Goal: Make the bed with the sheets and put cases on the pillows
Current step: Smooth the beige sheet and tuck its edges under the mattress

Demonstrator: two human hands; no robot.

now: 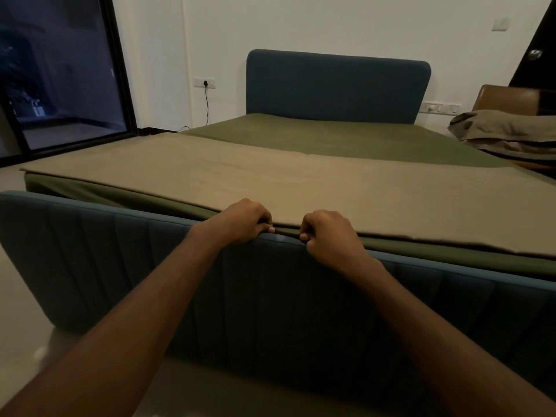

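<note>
green sheet [331, 136]: on | tan sheet [270, 182]: foot half only | left hand [246, 221], right hand [326, 233]: both pinching its near edge | pile [505, 130] aside: pillows likely pending

Taken from the foot of the bed. Left hand [245, 221] and right hand [326, 233] side by side, slightly apart, fingers curled round the near edge of the tan sheet [270, 182], just above the blue footboard [135, 266]. Tan sheet spread flat over the near half of the green sheet [331, 136]; far half bare up to the blue headboard [337, 85]. Heap of tan bedding [505, 130] at right, before a brown chair [508, 96]. Dark window [60, 70] at left.
</note>
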